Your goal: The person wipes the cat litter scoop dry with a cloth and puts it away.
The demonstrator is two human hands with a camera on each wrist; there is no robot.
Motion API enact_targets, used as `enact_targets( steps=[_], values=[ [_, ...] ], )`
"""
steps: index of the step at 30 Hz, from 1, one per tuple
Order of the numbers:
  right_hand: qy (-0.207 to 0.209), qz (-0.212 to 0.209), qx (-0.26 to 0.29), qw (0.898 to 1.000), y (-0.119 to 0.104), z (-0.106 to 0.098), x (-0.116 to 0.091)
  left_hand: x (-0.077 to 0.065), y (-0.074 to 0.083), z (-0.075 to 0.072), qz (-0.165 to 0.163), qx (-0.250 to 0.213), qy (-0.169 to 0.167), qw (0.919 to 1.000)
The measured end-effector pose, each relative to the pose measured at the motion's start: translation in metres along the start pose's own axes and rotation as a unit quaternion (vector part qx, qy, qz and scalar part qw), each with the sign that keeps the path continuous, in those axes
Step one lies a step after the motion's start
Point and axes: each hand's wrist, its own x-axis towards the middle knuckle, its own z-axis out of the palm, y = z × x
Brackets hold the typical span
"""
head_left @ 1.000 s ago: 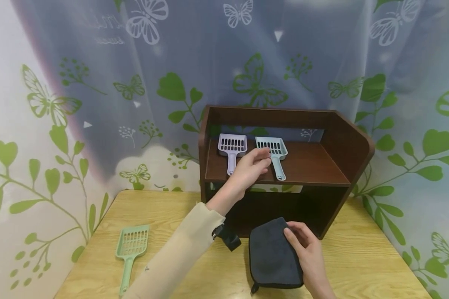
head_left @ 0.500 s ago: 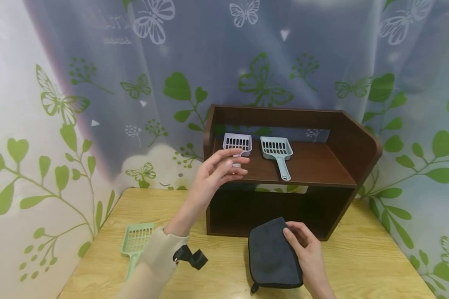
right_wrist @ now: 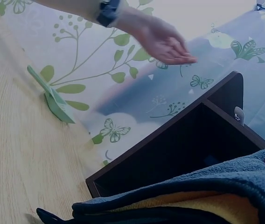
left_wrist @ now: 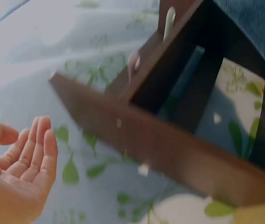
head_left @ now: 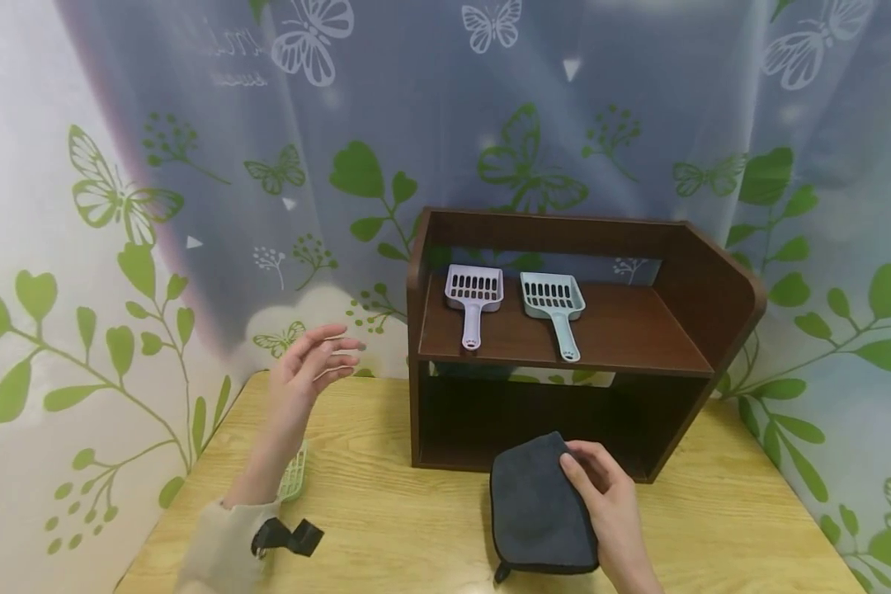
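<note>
Fingers loose, our left hand [head_left: 310, 360] hovers over the table [head_left: 379, 503], left of the shelf [head_left: 624, 326], our forearm [head_left: 260, 462] partly hiding the green scoop [head_left: 294, 477]. With our right hand [head_left: 605, 487] we pinch the dark cloth [head_left: 540, 511] by its right edge, before the shelf, where the lilac scoop [head_left: 473, 304] and blue scoop [head_left: 557, 313] lie.

Tabletop [head_left: 386, 511]: wood-grained; bears a brown shelf [head_left: 624, 326], beyond the right fingers [head_left: 594, 452], and a green scoop [right_wrist: 60, 108], lower than the left fingers [head_left: 328, 332]. Shelf, upper board: a purple scoop [head_left: 473, 308] and a blue scoop [head_left: 557, 312], both right of the left fingers.
</note>
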Motion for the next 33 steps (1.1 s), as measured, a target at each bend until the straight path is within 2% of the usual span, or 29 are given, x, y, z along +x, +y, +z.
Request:
enact_targets(
  steps=[5, 11, 14, 18, 21, 25, 28, 33],
  values=[
    [0.002, 0.007, -0.005, 1.000, 0.000, 0.000, 0.000, -0.024, -0.009, -0.043, -0.036, 0.012, 0.054, 0.9978],
    [0.000, 0.012, -0.003, 1.000, 0.000, 0.001, -0.001, -0.057, -0.027, -0.085, -0.094, 0.073, 0.091, 0.9888],
    [-0.002, 0.017, -0.002, 1.000, 0.000, 0.003, -0.002, -0.073, -0.036, -0.105, -0.143, 0.113, 0.108, 0.9773],
    [-0.004, 0.022, -0.004, 1.000, 0.000, 0.005, -0.001, -0.092, -0.046, -0.129, -0.235, 0.168, 0.132, 0.9483],
    [-0.003, 0.022, -0.007, 1.000, 0.001, 0.004, -0.001, -0.104, -0.054, -0.141, -0.302, 0.197, 0.120, 0.9250],
    [-0.003, 0.028, -0.008, 1.000, 0.003, 0.003, -0.001, -0.118, -0.066, -0.150, -0.345, 0.226, 0.082, 0.9072],
    [-0.005, 0.034, -0.010, 0.999, 0.003, 0.003, -0.001, -0.125, -0.074, -0.152, -0.364, 0.211, 0.088, 0.9029],
    [-0.004, 0.033, -0.011, 0.999, 0.004, 0.003, -0.001, -0.134, -0.082, -0.151, -0.393, 0.137, 0.120, 0.9015]
  ],
)
